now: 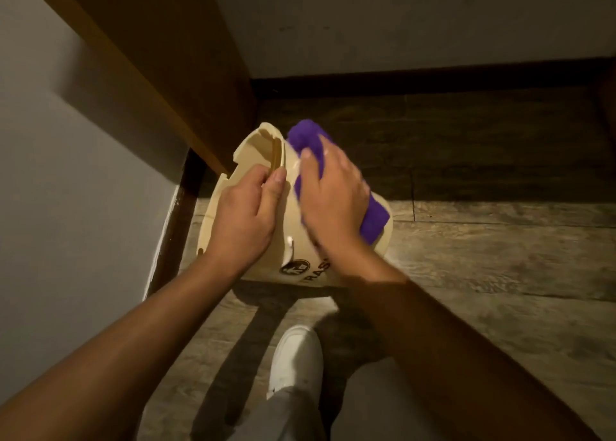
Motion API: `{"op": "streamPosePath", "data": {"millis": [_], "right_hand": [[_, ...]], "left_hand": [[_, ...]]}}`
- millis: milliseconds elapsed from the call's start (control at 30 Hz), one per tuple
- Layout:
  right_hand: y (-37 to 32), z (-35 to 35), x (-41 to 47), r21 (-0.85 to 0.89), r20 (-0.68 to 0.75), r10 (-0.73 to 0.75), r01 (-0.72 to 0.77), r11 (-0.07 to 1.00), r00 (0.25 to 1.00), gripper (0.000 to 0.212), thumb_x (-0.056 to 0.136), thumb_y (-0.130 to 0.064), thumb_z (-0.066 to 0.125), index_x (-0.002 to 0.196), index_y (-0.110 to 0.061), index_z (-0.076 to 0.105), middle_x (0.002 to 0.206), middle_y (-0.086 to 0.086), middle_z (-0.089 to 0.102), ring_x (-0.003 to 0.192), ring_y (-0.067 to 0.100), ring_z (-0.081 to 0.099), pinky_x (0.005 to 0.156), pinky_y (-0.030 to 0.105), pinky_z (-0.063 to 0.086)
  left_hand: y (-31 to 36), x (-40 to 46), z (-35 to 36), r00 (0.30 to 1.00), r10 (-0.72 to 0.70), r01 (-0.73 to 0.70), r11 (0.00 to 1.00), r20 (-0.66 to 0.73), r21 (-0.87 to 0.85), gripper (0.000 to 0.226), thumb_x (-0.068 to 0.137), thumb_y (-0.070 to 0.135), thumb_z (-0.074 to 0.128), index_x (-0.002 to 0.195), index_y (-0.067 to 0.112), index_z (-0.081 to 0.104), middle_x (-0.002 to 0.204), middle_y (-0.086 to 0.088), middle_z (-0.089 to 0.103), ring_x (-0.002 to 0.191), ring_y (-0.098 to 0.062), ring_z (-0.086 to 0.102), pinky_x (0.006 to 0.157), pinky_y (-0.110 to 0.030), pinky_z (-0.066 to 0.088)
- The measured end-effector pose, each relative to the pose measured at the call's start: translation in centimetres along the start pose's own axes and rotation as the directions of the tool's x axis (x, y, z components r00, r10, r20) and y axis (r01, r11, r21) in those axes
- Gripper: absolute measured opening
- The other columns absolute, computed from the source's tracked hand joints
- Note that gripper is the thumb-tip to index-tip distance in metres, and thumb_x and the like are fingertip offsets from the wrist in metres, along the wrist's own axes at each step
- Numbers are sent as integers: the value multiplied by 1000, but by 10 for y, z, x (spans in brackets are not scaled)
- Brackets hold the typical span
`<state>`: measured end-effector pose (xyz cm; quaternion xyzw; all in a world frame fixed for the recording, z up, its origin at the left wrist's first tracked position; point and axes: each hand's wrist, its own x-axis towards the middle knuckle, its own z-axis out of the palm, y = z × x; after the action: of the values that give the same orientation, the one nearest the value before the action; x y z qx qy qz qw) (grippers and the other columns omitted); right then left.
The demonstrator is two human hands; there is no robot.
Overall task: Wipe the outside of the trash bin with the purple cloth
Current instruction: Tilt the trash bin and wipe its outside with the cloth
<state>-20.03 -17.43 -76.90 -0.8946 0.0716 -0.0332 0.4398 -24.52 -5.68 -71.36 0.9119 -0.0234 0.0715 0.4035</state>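
A cream plastic trash bin [293, 240] with dark printed letters and a round logo stands tilted on the wood floor, its broken rim toward the upper left. My left hand [245, 219] grips the bin's rim, fingers curled over the edge. My right hand [335, 199] presses a folded purple cloth [310, 143] flat against the bin's outer side, the cloth showing above and to the right of the fingers. The bin's far side is hidden.
A brown wooden furniture panel [160, 73] rises close behind the bin on the left, beside a pale wall [50, 173]. A dark baseboard [433, 80] runs along the back wall. My white shoe [295, 360] stands just below the bin. Wood floor [500, 267] lies to the right.
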Motion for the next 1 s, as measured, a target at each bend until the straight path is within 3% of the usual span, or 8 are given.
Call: {"op": "streamPosePath", "data": {"millis": [133, 267, 400, 567, 633, 700, 800, 1000], "right_hand": [[32, -22, 33, 2, 122, 243, -245, 969, 962, 38, 106, -51, 37, 118, -27, 64, 107, 0, 69, 106, 28, 65, 94, 45, 50], [24, -19, -21, 243, 10, 94, -94, 966, 996, 50, 104, -55, 36, 149, -38, 45, 153, -6, 53, 145, 19, 42, 118, 47, 33], [-8, 1, -40, 102, -74, -46, 54, 993, 996, 56, 103, -64, 22, 157, -48, 20, 165, -8, 36, 154, 17, 22, 123, 45, 15], [15, -17, 39, 131, 36, 55, -59, 990, 998, 35, 106, -50, 41, 128, -35, 63, 89, -21, 63, 107, 22, 67, 70, 22, 42], [27, -15, 12, 215, -3, -86, 85, 973, 996, 39, 105, -44, 45, 140, -33, 59, 122, -16, 68, 130, 20, 57, 98, 32, 46], [35, -3, -36, 214, 22, -241, 231, 949, 970, 48, 104, -45, 43, 152, -47, 41, 161, -25, 36, 153, 11, 27, 124, 41, 18], [47, 9, -66, 129, 89, -394, 382, 915, 915, 52, 105, -46, 38, 155, -53, 28, 168, -29, 11, 158, 9, 6, 127, 36, -3], [6, -7, 27, 111, 34, -103, 99, 989, 994, 50, 101, -56, 37, 139, -32, 60, 133, -4, 69, 124, 20, 61, 101, 42, 47]], "left_hand": [[0, -1, -5, 1000, -23, 23, 1000, 21, 11, 28, 107, 29, 45, 98, 9, 63, 81, 11, 63, 75, 5, 60, 62, -8, 44], [8, 11, 2, 998, 0, -2, 1000, 70, 30, 24, 107, 28, 44, 96, 16, 61, 77, 11, 61, 72, 2, 60, 59, -8, 43], [9, 14, 7, 996, 76, -80, 994, 51, 73, 26, 107, 25, 43, 95, 12, 63, 70, 8, 60, 59, -7, 57, 50, -16, 40], [7, 3, 4, 996, 75, -80, 988, 43, 131, 20, 106, 28, 46, 91, 20, 56, 71, 16, 56, 67, 6, 58, 56, -10, 39], [6, 4, 1, 998, 41, -45, 995, 41, 94, 24, 106, 29, 45, 92, 15, 59, 73, 9, 60, 65, -2, 59, 57, -21, 45], [3, 9, -3, 1000, -3, 2, 998, 12, 70, 30, 107, 27, 43, 92, 9, 62, 72, -3, 63, 64, -17, 60, 57, -41, 49], [1, 20, -7, 996, -82, 83, 996, -26, 35, 35, 107, 29, 40, 95, 7, 65, 76, -7, 66, 68, -23, 63, 62, -47, 53], [0, 14, -3, 1000, -23, 24, 993, -9, 115, 26, 106, 29, 44, 95, 14, 62, 75, 0, 66, 65, -11, 64, 59, -36, 53]]}}
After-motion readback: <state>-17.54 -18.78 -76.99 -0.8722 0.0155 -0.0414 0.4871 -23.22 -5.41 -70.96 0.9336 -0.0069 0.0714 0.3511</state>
